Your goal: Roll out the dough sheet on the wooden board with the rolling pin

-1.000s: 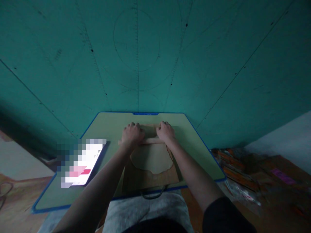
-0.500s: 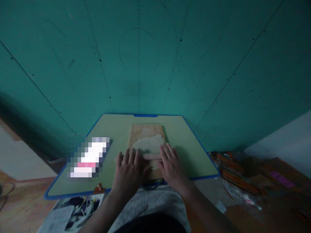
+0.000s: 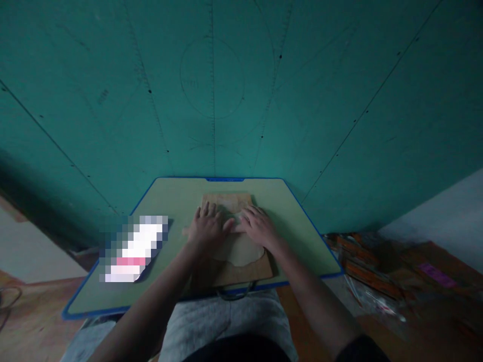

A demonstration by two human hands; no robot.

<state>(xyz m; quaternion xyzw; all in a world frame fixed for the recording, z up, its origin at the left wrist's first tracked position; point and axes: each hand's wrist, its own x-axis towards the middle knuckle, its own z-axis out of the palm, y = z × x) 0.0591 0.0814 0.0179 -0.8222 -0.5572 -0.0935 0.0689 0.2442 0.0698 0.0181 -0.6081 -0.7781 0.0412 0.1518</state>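
Note:
A sheet of pale dough [image 3: 237, 250] lies flat on a wooden cutting board [image 3: 231, 274]. Across the dough runs a light wooden rolling pin [image 3: 238, 229], mostly covered by my hands. My left hand [image 3: 207, 225] presses on its left part, fingers stretched forward over it and thumb pointing inward. On its right part rests my right hand [image 3: 258, 224], palm down, fingers lying forward over the pin and dough. Neither hand is wrapped round the pin. The right end of the pin is hidden.
The board sits on a small blue-edged table [image 3: 302, 236] with a handle [image 3: 237, 295] at its near edge. A blurred-out phone-like object [image 3: 138, 249] lies at left. A green wall [image 3: 226, 100] stands behind; boxes and bags [image 3: 373, 276] are on the floor at right.
Both hands and the rolling pin have moved forward, away from me, over the dough. More of the dough and board now shows on the near side.

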